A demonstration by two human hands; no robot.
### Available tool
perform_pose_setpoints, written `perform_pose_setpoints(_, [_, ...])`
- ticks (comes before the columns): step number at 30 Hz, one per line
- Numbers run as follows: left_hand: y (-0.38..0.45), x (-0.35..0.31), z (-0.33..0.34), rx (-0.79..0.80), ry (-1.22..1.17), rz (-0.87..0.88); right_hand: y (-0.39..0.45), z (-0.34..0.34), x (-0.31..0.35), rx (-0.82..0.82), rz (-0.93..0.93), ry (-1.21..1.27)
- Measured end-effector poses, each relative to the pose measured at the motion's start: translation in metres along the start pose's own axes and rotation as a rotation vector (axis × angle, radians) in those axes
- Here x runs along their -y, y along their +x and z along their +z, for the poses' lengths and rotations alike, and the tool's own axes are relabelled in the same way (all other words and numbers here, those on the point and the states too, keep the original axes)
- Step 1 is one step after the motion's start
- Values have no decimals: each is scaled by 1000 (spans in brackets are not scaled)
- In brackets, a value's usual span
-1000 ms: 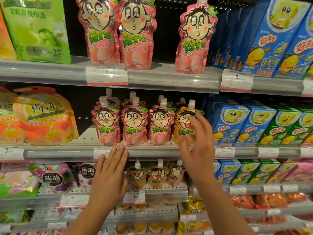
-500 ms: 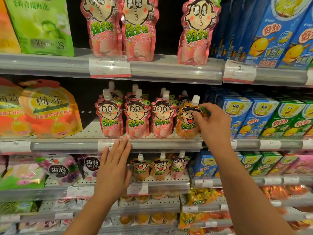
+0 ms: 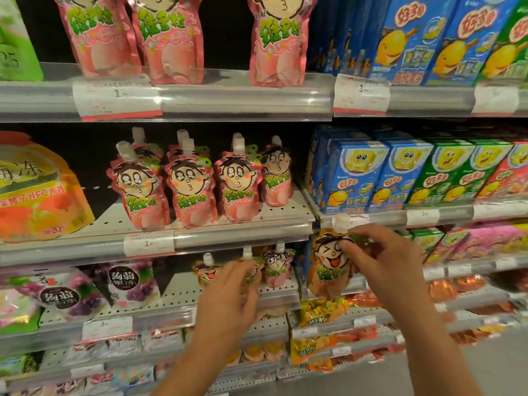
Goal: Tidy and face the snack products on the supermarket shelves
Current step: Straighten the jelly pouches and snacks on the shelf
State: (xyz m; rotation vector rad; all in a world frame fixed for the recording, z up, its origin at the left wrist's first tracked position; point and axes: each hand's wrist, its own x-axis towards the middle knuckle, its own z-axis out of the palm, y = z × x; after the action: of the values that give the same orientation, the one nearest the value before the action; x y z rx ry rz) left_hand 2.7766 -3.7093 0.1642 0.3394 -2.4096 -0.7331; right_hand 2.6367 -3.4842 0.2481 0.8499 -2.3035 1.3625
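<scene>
Dim, warm light; motion blur throughout, wide-angle bending at edges.

Right hand (image 3: 383, 264) grips orange pouch (image 3: 328, 270) — off-shelf.

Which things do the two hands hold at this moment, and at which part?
The right hand pinches the orange pouch at its top corner, just below the white cap. The left hand reaches to the small pouches on the lower shelf; whether it grips one cannot be told.
</scene>
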Motion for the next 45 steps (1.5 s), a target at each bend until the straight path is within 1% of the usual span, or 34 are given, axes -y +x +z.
perform_pose_setpoints(2, [8,-21,20,218,-99,-172,-13,1,-15,35,-15,-59])
perform_pose_setpoints(3, [13,-30,31,293,-157,-254,-19,1,-22,47,-25,-89])
perform_pose_setpoints(4, [17,-36,42,327,-217,-322,-25,1,-28,61,-24,-100])
perform_pose_setpoints(6, [26,-40,62,317,-296,-414,-35,-1,-42,91,-4,-99])
perform_pose_setpoints(8, [36,-41,77,297,-265,-439,-43,-7,-54,99,-1,-113])
perform_pose_setpoints(9, [41,-43,82,280,-291,-468,-46,-10,-60,102,-5,-125])
perform_pose_setpoints(12, [58,-47,93,212,-538,-626,-53,-21,-75,135,23,-124])
perform_pose_setpoints(17, [74,-47,108,77,-656,-712,-60,-27,-89,161,43,-140])
perform_pose_setpoints(20, [70,-45,112,42,-664,-699,-59,-23,-92,172,63,-133])
perform_pose_setpoints(24, [59,-41,118,100,-592,-624,-58,-17,-91,178,58,-145])
perform_pose_setpoints(28, [55,-46,114,156,-627,-591,-59,-11,-88,166,65,-142])
perform_pose_setpoints(32, [43,-48,97,196,-630,-522,-58,-8,-83,112,70,-116])
perform_pose_setpoints(37, [3,-36,75,303,-653,-458,-54,0,-74,34,84,-96])
perform_pose_setpoints(41, [-34,-16,59,379,-576,-454,-53,27,-76,52,96,-137])
perform_pose_setpoints(45, [-51,4,46,336,-501,-472,-52,69,-75,88,169,-118])
